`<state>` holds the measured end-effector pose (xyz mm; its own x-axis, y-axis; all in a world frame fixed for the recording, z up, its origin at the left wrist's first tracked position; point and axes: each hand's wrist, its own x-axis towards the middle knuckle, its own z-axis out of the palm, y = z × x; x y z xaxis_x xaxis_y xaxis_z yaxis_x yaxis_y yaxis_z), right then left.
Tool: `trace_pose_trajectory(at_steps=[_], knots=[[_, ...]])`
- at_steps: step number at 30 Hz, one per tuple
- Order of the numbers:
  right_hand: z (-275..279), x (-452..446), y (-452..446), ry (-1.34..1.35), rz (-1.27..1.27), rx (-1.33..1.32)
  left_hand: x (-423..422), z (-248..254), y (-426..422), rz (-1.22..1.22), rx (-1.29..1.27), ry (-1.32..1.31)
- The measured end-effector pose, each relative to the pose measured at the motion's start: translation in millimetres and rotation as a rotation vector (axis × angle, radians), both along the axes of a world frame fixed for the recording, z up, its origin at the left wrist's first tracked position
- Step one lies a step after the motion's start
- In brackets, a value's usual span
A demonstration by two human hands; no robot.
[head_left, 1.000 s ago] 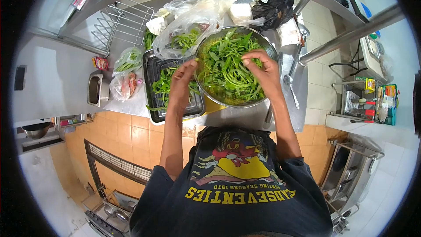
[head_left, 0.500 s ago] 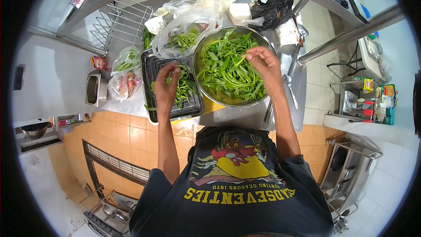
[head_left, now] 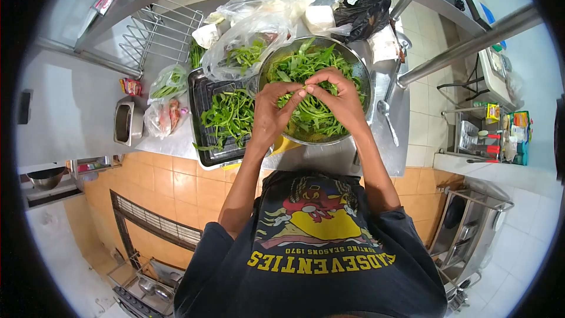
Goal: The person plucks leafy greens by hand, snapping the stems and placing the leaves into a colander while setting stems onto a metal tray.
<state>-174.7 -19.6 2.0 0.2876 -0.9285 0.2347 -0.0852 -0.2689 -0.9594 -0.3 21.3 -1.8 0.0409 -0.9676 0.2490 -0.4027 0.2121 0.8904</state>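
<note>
Over the mesh strainer bowl [head_left: 369, 103] heaped with water spinach [head_left: 309, 62], my two hands meet fingertip to fingertip. My left hand [head_left: 273, 112] is closed in a pinch, and my right hand [head_left: 341, 99] pinches right beside it. Between them is a water spinach stem, mostly hidden by the fingers. Left of the bowl, a black tray [head_left: 197, 91] carries more picked greens [head_left: 226, 118], stems and leaves together. A clear plastic bag [head_left: 226, 62] with leafy greens inside touches the far side of the tray and bowl.
A black plastic bag [head_left: 364, 12] and a white block [head_left: 319, 19] stand behind the bowl. To the right lies a spoon [head_left: 388, 123]. A wire rack [head_left: 159, 32], bagged green vegetables [head_left: 168, 82] and a metal container [head_left: 128, 122] are at left. A steel post [head_left: 465, 47] rises at right.
My left hand has moved right from above the tray to the bowl. My right hand has come left and lower with the stem, and the fingertips now meet.
</note>
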Motion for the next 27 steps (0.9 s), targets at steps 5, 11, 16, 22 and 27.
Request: trace_pose_trajectory(at_steps=[5,11,16,22,27], knots=[[-0.3,1.8,2.0,0.002,-0.017,0.006,11.1,-13.8,3.8,0.010,0.080,0.101],[-2.7,-18.3,-1.1,0.031,-0.132,-0.002,69.4,-11.4,15.6,0.153,0.136,0.152],[-11.2,-39.3,-1.1,0.049,-0.255,0.016,131.9,-22.0,32.5,0.319,0.169,0.061],[-14.8,-44.6,14.5,0.236,-0.059,0.182,150.5,-37.6,45.8,0.342,0.117,-0.467],[-42.5,-17.1,31.4,0.539,0.032,-0.005,129.6,-37.7,37.4,0.291,0.063,-0.450]])
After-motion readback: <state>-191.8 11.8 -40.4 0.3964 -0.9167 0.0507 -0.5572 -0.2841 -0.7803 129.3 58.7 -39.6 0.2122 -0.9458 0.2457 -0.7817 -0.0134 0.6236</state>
